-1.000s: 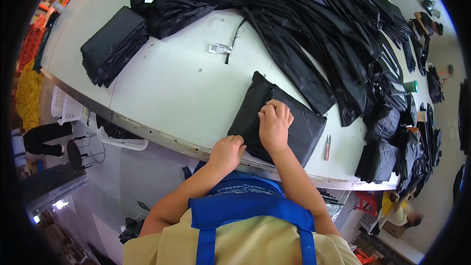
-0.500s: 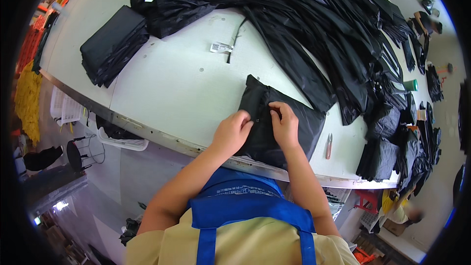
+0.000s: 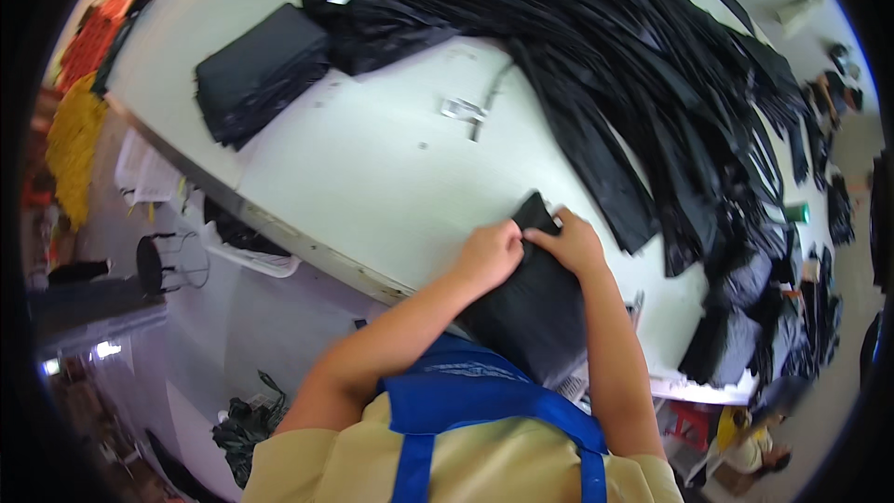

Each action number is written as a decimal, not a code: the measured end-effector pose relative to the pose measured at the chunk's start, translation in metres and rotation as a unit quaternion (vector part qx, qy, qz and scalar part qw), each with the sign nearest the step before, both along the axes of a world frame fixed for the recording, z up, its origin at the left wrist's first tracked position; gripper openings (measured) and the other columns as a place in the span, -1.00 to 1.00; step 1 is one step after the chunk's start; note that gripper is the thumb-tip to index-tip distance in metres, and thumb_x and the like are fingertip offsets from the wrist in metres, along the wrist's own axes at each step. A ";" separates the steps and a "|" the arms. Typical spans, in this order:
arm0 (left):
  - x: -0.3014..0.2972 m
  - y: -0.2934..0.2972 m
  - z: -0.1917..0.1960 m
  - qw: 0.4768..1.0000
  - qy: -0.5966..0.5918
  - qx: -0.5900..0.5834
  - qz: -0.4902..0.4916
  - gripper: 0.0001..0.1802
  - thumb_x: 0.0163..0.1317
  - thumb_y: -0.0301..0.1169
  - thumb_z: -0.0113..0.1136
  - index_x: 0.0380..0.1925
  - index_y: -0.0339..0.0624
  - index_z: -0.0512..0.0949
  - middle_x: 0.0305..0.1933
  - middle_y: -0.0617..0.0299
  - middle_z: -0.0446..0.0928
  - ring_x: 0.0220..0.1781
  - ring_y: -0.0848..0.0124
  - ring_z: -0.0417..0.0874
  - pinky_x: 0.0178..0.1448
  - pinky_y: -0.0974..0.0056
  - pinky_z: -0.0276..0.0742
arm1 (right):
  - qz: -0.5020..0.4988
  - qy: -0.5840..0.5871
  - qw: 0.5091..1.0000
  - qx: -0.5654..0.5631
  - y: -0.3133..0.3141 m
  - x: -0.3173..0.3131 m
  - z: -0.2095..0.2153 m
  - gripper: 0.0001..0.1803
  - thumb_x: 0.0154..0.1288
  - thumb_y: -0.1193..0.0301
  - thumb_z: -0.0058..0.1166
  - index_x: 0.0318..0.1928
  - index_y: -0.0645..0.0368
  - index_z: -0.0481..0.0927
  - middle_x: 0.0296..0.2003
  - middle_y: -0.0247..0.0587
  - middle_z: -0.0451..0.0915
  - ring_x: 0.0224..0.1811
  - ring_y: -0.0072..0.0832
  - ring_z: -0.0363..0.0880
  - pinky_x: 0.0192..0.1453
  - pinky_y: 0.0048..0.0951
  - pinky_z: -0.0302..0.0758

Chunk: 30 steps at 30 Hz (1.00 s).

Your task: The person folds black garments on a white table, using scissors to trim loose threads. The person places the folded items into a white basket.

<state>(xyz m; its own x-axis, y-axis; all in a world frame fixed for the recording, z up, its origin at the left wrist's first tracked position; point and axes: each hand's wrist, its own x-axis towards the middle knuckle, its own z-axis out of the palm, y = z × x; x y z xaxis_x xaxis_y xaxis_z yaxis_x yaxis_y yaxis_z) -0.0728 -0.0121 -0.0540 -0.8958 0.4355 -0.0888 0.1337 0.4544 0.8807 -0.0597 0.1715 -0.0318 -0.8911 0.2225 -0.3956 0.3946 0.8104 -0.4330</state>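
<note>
A folded black fabric bundle (image 3: 531, 317), shaped like a flat pouch, lies at the table's near edge against my apron. Its narrow far end rises to a small pointed corner. At that end my left hand (image 3: 494, 251) pinches the fabric from the left side. Close beside it, my right hand (image 3: 571, 242) grips the same end from the right, thumb toward the left hand. The cloth between my fingertips is mostly hidden. Just right of my right forearm, a pair of small snips (image 3: 637, 307) shows in part.
Long black garments (image 3: 596, 65) spread across the far side of the pale table (image 3: 372, 177). A folded black stack (image 3: 265, 70) lies far left, a white tag (image 3: 463, 110) mid-table. Black bundles (image 3: 726, 335) sit at right; a white basket (image 3: 247, 251) stands below the left edge.
The bundle has turned and come nearer my body, its far end now pointing away. Both hands have moved to that end and closed together on it. The whole view has also shifted.
</note>
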 end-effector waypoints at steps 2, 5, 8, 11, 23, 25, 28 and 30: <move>0.019 0.000 0.005 0.998 -0.043 0.038 0.022 -0.88 0.11 -0.40 0.18 -0.37 -0.20 0.54 -0.45 -0.07 0.59 -0.38 0.03 0.64 -0.29 0.05 0.53 | 0.011 0.004 0.998 0.056 -0.004 0.016 0.000 -0.30 -0.11 -0.14 0.32 -0.15 0.21 0.62 -0.30 0.06 0.67 -0.17 -0.09 0.64 -0.09 -0.18 0.53; 0.028 0.006 0.013 0.998 0.020 0.055 -0.012 -0.87 0.08 -0.40 0.17 -0.39 -0.20 0.48 -0.45 -0.06 0.55 -0.39 -0.07 0.58 -0.30 -0.05 0.47 | -0.024 0.019 0.996 0.083 -0.019 0.017 -0.009 -0.63 -0.02 0.21 0.19 -0.24 0.17 0.56 -0.35 0.01 0.66 -0.24 -0.02 0.64 -0.15 -0.10 0.52; 0.020 0.003 -0.011 0.996 0.054 -0.018 -0.072 -0.90 0.13 -0.45 0.06 -0.41 -0.25 0.38 -0.47 -0.05 0.51 -0.35 -0.07 0.56 -0.28 -0.08 0.44 | 0.039 0.029 0.992 0.113 -0.022 0.010 -0.032 -0.68 0.04 0.37 0.08 -0.15 0.19 0.52 -0.27 0.09 0.64 -0.21 0.05 0.62 -0.12 -0.05 0.51; 0.023 0.000 -0.010 0.999 0.030 -0.006 -0.034 -0.86 0.15 -0.43 0.06 -0.40 -0.28 0.37 -0.46 -0.06 0.51 -0.34 -0.07 0.58 -0.28 -0.08 0.47 | 0.077 0.131 0.988 -0.029 -0.005 0.017 -0.051 -0.66 -0.01 0.43 0.09 -0.16 0.23 0.51 -0.30 0.10 0.63 -0.24 0.02 0.62 -0.12 -0.11 0.52; 0.014 0.005 -0.010 0.997 0.023 -0.078 -0.016 -0.83 0.21 -0.45 0.05 -0.28 -0.28 0.30 -0.43 -0.11 0.53 -0.39 -0.10 0.59 -0.34 -0.10 0.48 | 0.045 -0.020 0.999 -0.019 -0.025 -0.015 -0.024 -0.54 -0.12 0.39 0.18 -0.12 0.28 0.46 -0.33 0.21 0.62 -0.20 0.13 0.61 -0.10 -0.07 0.53; 0.017 0.003 -0.004 0.999 0.010 -0.032 -0.017 -0.85 0.22 -0.45 0.04 -0.28 -0.24 0.30 -0.43 -0.09 0.53 -0.38 -0.11 0.58 -0.34 -0.11 0.45 | 0.095 0.043 0.983 -0.154 -0.010 -0.004 -0.031 -0.38 -0.11 0.36 0.23 0.04 0.28 0.42 -0.21 0.23 0.61 -0.12 0.10 0.60 -0.06 -0.11 0.52; 0.021 0.006 -0.007 0.999 -0.006 0.049 0.010 -0.86 0.24 -0.45 0.04 -0.28 -0.20 0.30 -0.43 -0.06 0.53 -0.36 -0.10 0.57 -0.32 -0.12 0.41 | 0.087 -0.006 0.982 -0.169 -0.001 0.007 -0.014 -0.29 -0.15 0.37 0.28 0.10 0.26 0.37 -0.17 0.23 0.60 -0.10 0.08 0.60 -0.01 -0.20 0.52; 0.018 0.006 -0.001 0.999 -0.016 0.033 -0.019 -0.87 0.25 -0.45 0.02 -0.30 -0.21 0.30 -0.43 -0.07 0.52 -0.34 -0.11 0.56 -0.30 -0.10 0.41 | 0.088 -0.036 0.990 -0.103 -0.016 0.006 0.000 -0.26 -0.12 0.28 0.28 0.13 0.24 0.36 -0.16 0.14 0.61 -0.09 0.06 0.59 0.05 -0.08 0.45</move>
